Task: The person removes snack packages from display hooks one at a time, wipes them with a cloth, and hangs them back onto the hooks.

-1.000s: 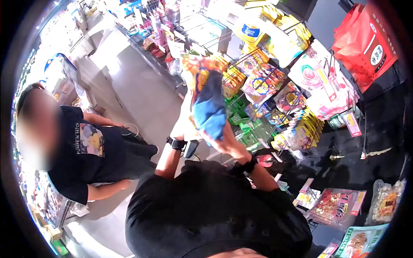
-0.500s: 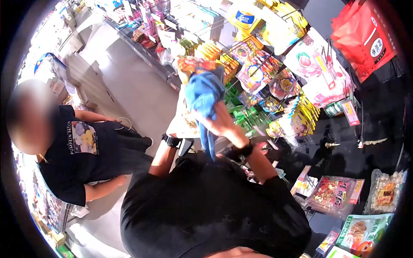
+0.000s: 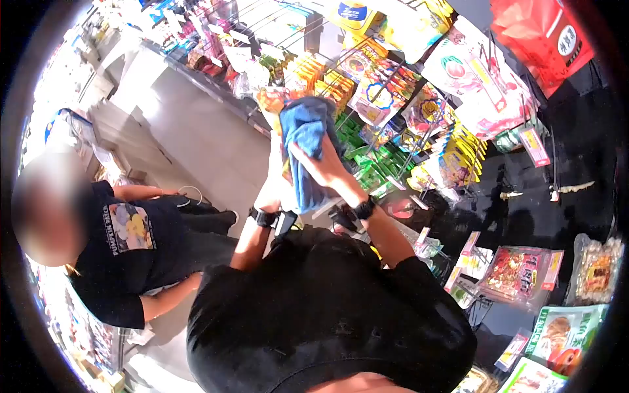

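My right hand presses a bunched blue cloth against a snack packet with an orange-red printed top. My left hand grips this packet from its left side, its fingers mostly hidden behind packet and cloth. The cloth covers most of the packet's face, and a fold hangs down between my wrists. Both hands are held up in front of my chest, close to the hanging snack bags.
A person in a dark printed T-shirt stands at my left in the aisle. On my right are a black display panel with hooks, red bags, and several packaged foods lower down. Yellow packets hang near my right forearm.
The cloth has shifted slightly left over the packet, and its hanging end has drawn up into a wider fold. My view has tilted a little; the other person appears lower.
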Action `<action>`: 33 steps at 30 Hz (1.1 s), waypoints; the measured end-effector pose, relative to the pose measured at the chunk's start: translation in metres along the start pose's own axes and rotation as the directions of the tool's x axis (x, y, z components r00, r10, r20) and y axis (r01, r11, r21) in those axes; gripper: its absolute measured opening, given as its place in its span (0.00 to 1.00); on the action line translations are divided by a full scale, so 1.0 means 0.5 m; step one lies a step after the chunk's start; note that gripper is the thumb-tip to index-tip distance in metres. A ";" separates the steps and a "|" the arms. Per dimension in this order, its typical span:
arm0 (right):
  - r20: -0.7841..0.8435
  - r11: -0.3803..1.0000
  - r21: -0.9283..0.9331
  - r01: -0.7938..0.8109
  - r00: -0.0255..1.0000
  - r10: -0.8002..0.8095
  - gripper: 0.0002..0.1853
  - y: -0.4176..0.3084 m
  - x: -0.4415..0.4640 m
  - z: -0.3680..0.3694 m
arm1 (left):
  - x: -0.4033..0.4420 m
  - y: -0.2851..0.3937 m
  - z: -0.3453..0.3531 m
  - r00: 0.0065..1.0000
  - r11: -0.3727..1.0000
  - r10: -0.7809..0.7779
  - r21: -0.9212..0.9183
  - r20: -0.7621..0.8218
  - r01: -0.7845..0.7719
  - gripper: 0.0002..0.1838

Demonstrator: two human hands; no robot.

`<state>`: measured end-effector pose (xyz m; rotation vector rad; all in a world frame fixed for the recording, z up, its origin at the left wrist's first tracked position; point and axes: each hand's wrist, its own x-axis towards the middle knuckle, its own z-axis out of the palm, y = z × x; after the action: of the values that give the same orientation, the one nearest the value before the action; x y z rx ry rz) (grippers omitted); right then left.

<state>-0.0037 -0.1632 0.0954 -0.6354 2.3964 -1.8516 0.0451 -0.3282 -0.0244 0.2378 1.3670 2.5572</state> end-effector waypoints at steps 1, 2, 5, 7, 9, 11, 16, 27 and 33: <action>-0.045 0.990 0.133 -0.048 0.997 0.055 0.19 0.055 0.011 0.013 | 0.006 0.023 0.038 0.999 0.999 0.041 0.033 -0.001 -0.041 0.35; -0.090 0.960 0.267 -0.082 0.990 0.109 0.19 0.109 0.022 0.025 | 0.013 0.038 0.066 0.997 0.996 0.072 0.055 -0.001 -0.072 0.34; -0.024 0.882 0.424 -0.207 0.971 0.239 0.19 0.111 -0.029 0.031 | 0.052 0.078 0.097 0.990 0.983 0.138 0.126 -0.013 -0.135 0.33; -0.019 0.918 0.310 -0.247 0.964 0.265 0.17 0.059 -0.080 0.023 | 0.065 0.092 0.099 0.987 0.974 0.160 0.163 -0.023 -0.154 0.32; 0.026 0.958 0.287 -0.004 1.000 -0.004 0.15 0.049 -0.104 0.032 | 0.060 0.087 0.097 0.985 0.970 0.169 0.185 -0.042 -0.159 0.31; 0.082 0.971 0.238 0.021 0.996 -0.041 0.16 0.042 -0.097 0.026 | 0.038 0.071 0.106 0.983 0.967 0.171 0.205 -0.067 -0.154 0.30; 0.079 0.846 0.409 -0.343 0.937 0.341 0.28 0.015 -0.039 0.006 | 0.040 0.073 0.173 0.940 0.865 0.309 0.452 -0.143 -0.215 0.28; 0.081 0.547 0.747 -0.378 0.868 0.489 0.18 0.069 -0.043 -0.110 | 0.069 0.069 -0.042 0.969 0.987 0.144 -0.042 -0.202 -0.155 0.27; -0.455 1.000 -0.017 0.002 0.890 -0.010 0.14 0.183 -0.007 -0.023 | 0.017 0.057 0.088 0.988 0.985 0.112 0.145 -0.107 -0.096 0.31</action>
<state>-0.0299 -0.1332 0.0124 -0.2175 2.6789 -2.1898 0.0443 -0.3064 0.0239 0.1935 1.6192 2.5985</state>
